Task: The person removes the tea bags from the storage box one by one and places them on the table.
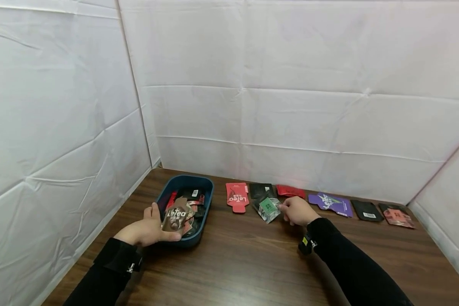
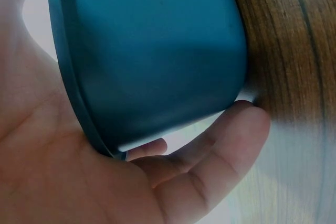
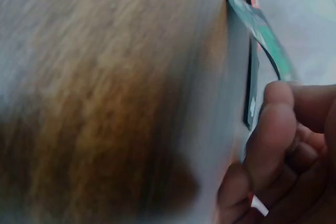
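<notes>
My left hand (image 1: 147,229) grips the near left side of a dark blue plastic bin (image 1: 211,199). In the left wrist view its fingers curl along the outer wall of the bin (image 2: 157,61). The thumb lies at the near rim, beside a brown LeTea packet (image 1: 174,217) on top of other packets in the bin. My right hand (image 1: 299,211) pinches the right edge of a clear-and-dark sachet with a green label (image 1: 268,205). In the right wrist view that sachet (image 3: 265,35) slants up from the fingertips, tilted off the table.
Along the back of the wooden table (image 1: 245,263) lie a red LeTea packet (image 1: 237,194), a black packet (image 1: 261,190), a dark red packet (image 1: 290,191), a purple packet (image 1: 332,203), another black packet (image 1: 367,211) and a red-brown packet (image 1: 397,215). White sheeting (image 1: 290,85) encloses the table.
</notes>
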{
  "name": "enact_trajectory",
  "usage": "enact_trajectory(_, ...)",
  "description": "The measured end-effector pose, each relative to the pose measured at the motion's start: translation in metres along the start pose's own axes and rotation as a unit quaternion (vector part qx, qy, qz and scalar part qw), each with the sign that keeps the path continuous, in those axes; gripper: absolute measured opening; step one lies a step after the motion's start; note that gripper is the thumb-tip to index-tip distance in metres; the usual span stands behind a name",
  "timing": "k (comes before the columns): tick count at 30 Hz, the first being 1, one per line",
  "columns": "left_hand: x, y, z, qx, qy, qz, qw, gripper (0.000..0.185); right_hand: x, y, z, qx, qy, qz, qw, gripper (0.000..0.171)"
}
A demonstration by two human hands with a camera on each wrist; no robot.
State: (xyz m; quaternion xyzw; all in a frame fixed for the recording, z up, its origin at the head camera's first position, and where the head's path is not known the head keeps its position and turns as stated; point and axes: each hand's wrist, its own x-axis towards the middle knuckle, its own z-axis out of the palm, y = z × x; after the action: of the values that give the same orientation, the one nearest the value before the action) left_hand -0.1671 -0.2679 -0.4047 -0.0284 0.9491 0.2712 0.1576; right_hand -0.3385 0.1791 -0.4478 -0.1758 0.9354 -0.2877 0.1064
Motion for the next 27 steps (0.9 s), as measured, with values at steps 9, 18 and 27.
enact_trajectory(9,-0.002,0.001,-0.001,0.0,-0.005,-0.004,1.0,0.141,-0.002,-0.012,0.002,-0.045,-0.042,0.078,0.995,0.034)
enact_trajectory(18,-0.001,-0.001,0.0,0.002,-0.004,0.0,1.0,0.14,0.0,-0.024,0.009,0.028,-0.043,0.153,0.987,0.035)
enact_trajectory(27,0.001,-0.003,0.001,-0.006,-0.003,-0.001,1.0,0.141,0.007,-0.021,0.017,-0.025,-0.03,0.13,0.991,0.044)
